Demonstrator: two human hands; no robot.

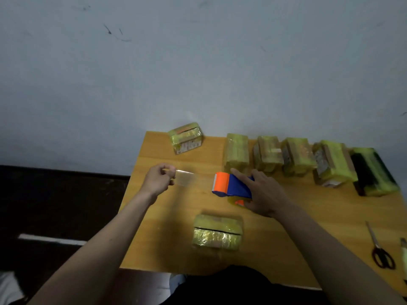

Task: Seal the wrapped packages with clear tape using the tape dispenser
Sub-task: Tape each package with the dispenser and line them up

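My right hand (263, 193) grips the blue and orange tape dispenser (231, 186) above the middle of the wooden table (308, 216), index finger laid along its top. My left hand (157, 179) pinches the free end of a clear tape strip (186, 177) pulled out to the left of the dispenser. A yellow-green wrapped package (217, 232) lies on the table just in front of me, below both hands. Another wrapped package (186, 137) sits at the far left corner.
Several wrapped packages (297, 159) stand in a row along the table's far edge, the rightmost one (374, 172) dark inside. Red-handled scissors (380, 249) lie near the right edge beside a pale object (404, 249). A blue-grey wall rises behind the table; dark floor lies to the left.
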